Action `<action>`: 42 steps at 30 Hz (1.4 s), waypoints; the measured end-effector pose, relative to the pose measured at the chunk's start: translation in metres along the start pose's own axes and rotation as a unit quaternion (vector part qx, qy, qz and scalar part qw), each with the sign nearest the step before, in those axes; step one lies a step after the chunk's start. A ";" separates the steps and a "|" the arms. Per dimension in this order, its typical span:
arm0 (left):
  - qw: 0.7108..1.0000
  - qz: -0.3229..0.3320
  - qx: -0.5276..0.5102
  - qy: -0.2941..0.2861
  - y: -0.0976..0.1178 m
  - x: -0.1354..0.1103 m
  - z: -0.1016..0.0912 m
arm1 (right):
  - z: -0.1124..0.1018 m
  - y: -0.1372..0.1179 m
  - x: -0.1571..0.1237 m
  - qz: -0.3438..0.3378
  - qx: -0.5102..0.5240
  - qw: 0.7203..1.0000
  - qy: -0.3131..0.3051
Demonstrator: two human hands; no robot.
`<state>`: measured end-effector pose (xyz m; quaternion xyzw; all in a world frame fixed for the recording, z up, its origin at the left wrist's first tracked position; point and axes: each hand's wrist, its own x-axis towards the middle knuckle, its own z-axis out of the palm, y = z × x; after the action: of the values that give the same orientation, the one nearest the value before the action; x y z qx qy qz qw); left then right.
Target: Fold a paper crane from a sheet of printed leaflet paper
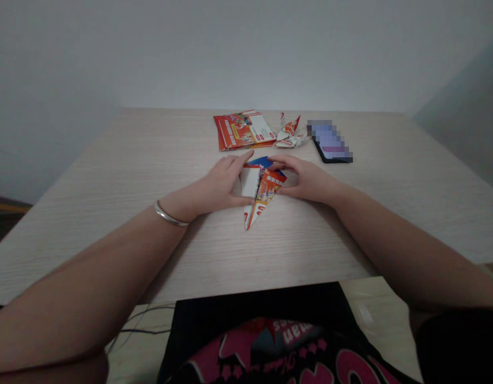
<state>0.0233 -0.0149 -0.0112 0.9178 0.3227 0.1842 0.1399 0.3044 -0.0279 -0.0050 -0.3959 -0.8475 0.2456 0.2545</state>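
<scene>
A folded piece of printed paper (259, 198), orange, white and blue, lies on the light wooden table (122, 176) with a long point toward me. My left hand (220, 186) rests on its left side, fingers laid flat over the white flap, thumb at the lower edge. My right hand (306, 178) presses its right side, fingers curled onto the upper orange edge. A silver bangle (168, 216) circles my left wrist.
Farther back lie a stack of orange printed leaflets (243, 129), a small folded paper figure (289, 134) and a dark phone (331, 144). The table's front edge is close to my lap; cables (144, 320) hang below it at the left.
</scene>
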 end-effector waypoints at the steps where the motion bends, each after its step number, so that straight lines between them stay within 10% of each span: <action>1: 1.000 0.003 0.000 0.009 -0.002 0.000 0.001 | 0.001 0.002 0.000 -0.003 0.009 1.000 0.010; 17: 0.996 0.020 0.017 0.090 0.002 0.003 -0.020 | -0.016 0.009 -0.004 -0.007 -0.152 0.988 0.036; 28: 0.968 -0.028 0.250 0.002 0.013 0.002 -0.035 | -0.021 -0.010 -0.012 0.124 -0.348 0.929 -0.017; 35: 0.948 -0.035 0.304 -0.085 0.024 0.002 -0.032 | -0.014 -0.014 -0.013 -0.038 -0.300 0.952 -0.045; 42: 0.944 -0.036 0.308 -0.111 0.031 0.001 -0.032 | -0.016 -0.017 -0.011 -0.013 -0.216 0.972 -0.088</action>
<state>0.0267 -0.0334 0.0290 0.9185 0.3788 -0.0329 -0.1082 0.3112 -0.0431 0.0144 -0.4072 -0.9046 0.0874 0.0907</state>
